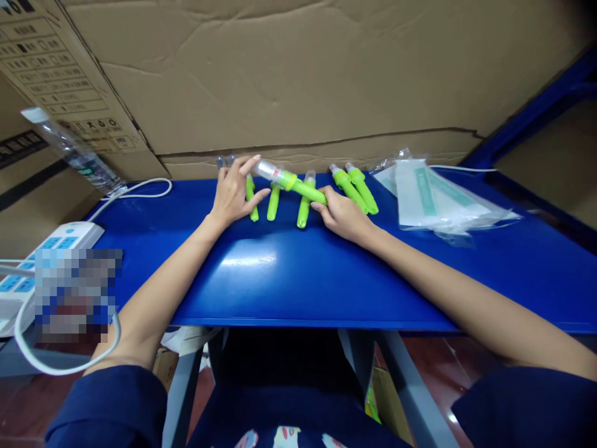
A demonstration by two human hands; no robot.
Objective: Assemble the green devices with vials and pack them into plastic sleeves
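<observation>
My right hand (346, 214) grips the green end of a lime-green, pen-shaped tube with a clear cap (301, 187), held slantwise above the table. The clear cap points up and left towards my left hand (231, 194). That hand has its thumb and fingers apart, with the index fingertip close to the cap; whether it touches I cannot tell. Below and behind lie similar green tubes (303, 213), one of them (273, 205) partly covered by the held tube. Another tube (253, 208) is partly hidden by my left hand. Two more tubes (358, 190) lie together beyond my right hand.
Clear plastic bags with white-and-green papers (422, 196) lie on the blue table (280, 280) at right. To the left are a white power strip (69, 236), a cable (149, 182), a blurred-out object (79, 295) and a plastic bottle (79, 155). Cardboard (298, 81) stands behind.
</observation>
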